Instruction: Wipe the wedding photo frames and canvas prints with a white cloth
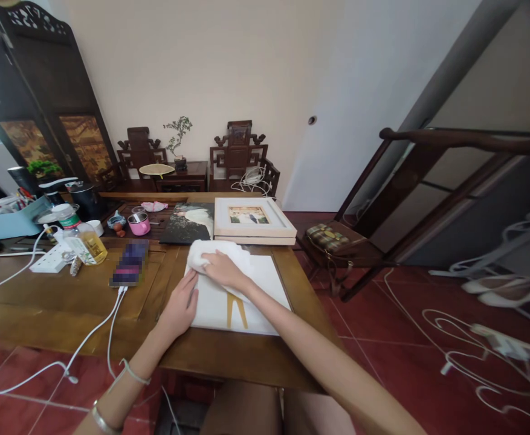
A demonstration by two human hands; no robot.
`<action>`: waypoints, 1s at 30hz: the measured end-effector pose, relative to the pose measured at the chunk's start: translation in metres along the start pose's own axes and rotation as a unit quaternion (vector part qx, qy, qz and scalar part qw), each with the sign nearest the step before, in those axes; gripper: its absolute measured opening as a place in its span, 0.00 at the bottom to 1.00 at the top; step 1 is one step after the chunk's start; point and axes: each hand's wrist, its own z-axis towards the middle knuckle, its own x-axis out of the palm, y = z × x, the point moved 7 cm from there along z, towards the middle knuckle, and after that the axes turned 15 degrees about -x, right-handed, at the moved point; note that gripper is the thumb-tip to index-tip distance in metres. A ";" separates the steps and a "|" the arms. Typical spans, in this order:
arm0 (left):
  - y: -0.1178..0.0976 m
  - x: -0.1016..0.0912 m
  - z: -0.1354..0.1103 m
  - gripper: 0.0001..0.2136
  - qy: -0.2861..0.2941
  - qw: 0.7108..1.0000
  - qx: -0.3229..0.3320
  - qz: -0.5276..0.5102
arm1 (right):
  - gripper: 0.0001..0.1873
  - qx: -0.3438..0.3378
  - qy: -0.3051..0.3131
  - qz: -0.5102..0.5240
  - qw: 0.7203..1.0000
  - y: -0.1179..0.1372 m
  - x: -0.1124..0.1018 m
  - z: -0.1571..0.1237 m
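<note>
A flat white panel [262,275] lies on the wooden table before me, with two tan strips [236,311] showing on its lower half. My right hand [222,269] grips a bunched white cloth [199,252] against the panel's upper left part. Along the panel's left edge rests my left hand [184,302], fingers stretched out and fingertips close to the cloth. My right forearm and the cloth cover part of the panel.
Behind the panel lie a white picture frame [287,226] and a dark photo print [178,228]. Leftward are a phone [130,263] on white cables, a bottle [93,246], a pink cup [139,225] and a power strip [49,260]. A wooden chair [368,193] holds a bag [330,237].
</note>
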 end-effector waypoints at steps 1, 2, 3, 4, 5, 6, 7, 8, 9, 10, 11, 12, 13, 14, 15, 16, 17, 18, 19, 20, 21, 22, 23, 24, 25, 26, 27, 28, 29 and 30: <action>-0.001 -0.001 0.000 0.21 0.003 1.000 -0.002 0.004 | 0.15 -0.006 -0.004 0.008 1.000 0.001 0.003 0.009; -0.001 -0.002 0.000 0.21 0.006 1.000 -0.003 0.006 | 0.15 -0.011 -0.007 0.015 1.000 0.001 0.005 0.015; -0.002 -0.002 0.000 0.21 0.009 1.000 -0.003 0.007 | 0.14 -0.012 -0.011 0.021 1.000 0.001 0.005 0.017; -0.002 -0.003 0.000 0.21 0.011 1.000 -0.004 0.007 | 0.14 -0.010 -0.014 0.026 1.000 -0.001 0.004 0.016; -0.002 -0.003 0.000 0.21 0.013 1.000 -0.005 0.006 | 0.14 -0.006 -0.019 0.030 0.999 -0.004 0.001 0.012; -0.002 -0.002 0.000 0.21 0.015 1.000 -0.006 0.005 | 0.14 0.000 -0.023 0.033 0.999 -0.009 -0.003 0.005; -0.002 -0.002 0.000 0.21 0.016 1.000 -0.006 0.004 | 0.14 0.008 -0.027 0.035 0.999 -0.015 -0.009 -0.004; -0.001 -0.001 -0.001 0.21 0.016 1.000 -0.006 0.001 | 0.14 0.018 -0.031 0.037 0.999 -0.022 -0.014 -0.016; -0.001 -0.001 -0.001 0.20 0.014 1.000 -0.007 -0.003 | 0.14 0.030 -0.036 0.036 0.998 -0.030 -0.020 -0.028; 0.000 0.000 -0.001 0.20 0.010 1.000 -0.005 -0.007 | 0.14 0.044 -0.042 0.033 0.998 -0.038 -0.026 -0.042; 0.000 0.000 -0.002 0.20 0.006 1.000 -0.003 -0.011 | 0.15 0.061 -0.048 0.028 0.997 -0.047 -0.031 -0.056; 0.000 0.000 -0.002 0.19 0.001 1.000 -0.001 -0.014 | 0.15 0.078 -0.054 0.022 0.995 -0.054 -0.035 -0.071; 0.000 0.001 -0.002 0.19 -0.003 1.000 0.001 -0.014 | 0.16 0.094 -0.059 0.015 0.994 -0.060 -0.037 -0.086; 0.001 0.001 -0.002 0.19 -0.006 1.000 0.002 -0.011 | 0.16 0.107 -0.061 0.010 0.992 -0.064 -0.039 -0.101; 0.001 0.002 -0.002 0.19 -0.007 1.000 0.001 -0.008 | 0.16 0.116 -0.059 0.005 0.992 -0.064 -0.039 -0.115; 0.002 0.003 -0.002 0.19 -0.008 1.000 0.001 -0.005 | 0.16 0.118 -0.054 0.003 0.992 -0.060 -0.037 -0.129; 0.002 0.003 -0.002 0.19 -0.009 1.000 0.001 -0.004 | 0.16 0.115 -0.044 0.004 0.992 -0.053 -0.036 -0.142; 0.002 0.003 -0.002 0.19 -0.010 1.000 0.003 -0.005 | 0.16 0.107 -0.029 0.008 0.994 -0.042 -0.034 -0.154; 0.002 0.004 -0.002 0.19 -0.012 1.000 0.006 -0.007 | 0.16 0.096 -0.008 0.015 0.995 -0.029 -0.031 -0.165; 0.002 0.004 -0.002 0.19 -0.014 1.000 0.009 -0.010 | 0.16 0.084 0.016 0.023 0.996 -0.014 -0.030 -0.175; 0.002 0.003 -0.002 0.19 -0.016 1.000 0.012 -0.012 | 0.16 0.073 0.041 0.031 0.996 0.000 -0.028 -0.183; 0.002 0.003 -0.002 0.19 -0.017 1.000 0.013 -0.014 | 0.16 0.063 0.062 0.038 0.995 0.012 -0.028 -0.190; 0.002 0.003 -0.001 0.19 -0.017 1.000 0.014 -0.014 | 0.17 0.056 0.077 0.043 0.995 0.021 -0.029 -0.195; 0.002 0.003 -0.001 0.19 -0.017 1.000 0.014 -0.012 | 0.17 0.051 0.085 0.046 0.994 0.026 -0.030 -0.198; 0.002 0.003 -0.001 0.19 -0.015 1.000 0.013 -0.010 | 0.18 0.052 0.087 0.047 0.994 0.026 -0.031 -0.199; 0.001 0.003 -0.001 0.19 -0.014 1.000 0.011 -0.008 | 0.18 0.057 0.083 0.045 0.994 0.021 -0.032 -0.197; 0.001 0.003 -0.001 0.19 -0.012 1.000 0.008 -0.007 | 0.18 0.066 0.073 0.040 0.994 0.011 -0.033 -0.193; 0.001 0.002 -0.001 0.19 -0.010 1.000 0.007 -0.006 | 0.18 0.077 0.060 0.031 0.995 -0.001 -0.034 -0.187; 0.001 0.002 -0.001 0.19 -0.010 1.000 0.007 -0.007 | 0.18 0.086 0.042 0.019 0.995 -0.015 -0.035 -0.179; 0.001 0.002 -0.001 0.19 -0.010 1.000 0.009 -0.010 | 0.18 0.092 0.025 0.006 0.995 -0.029 -0.036 -0.168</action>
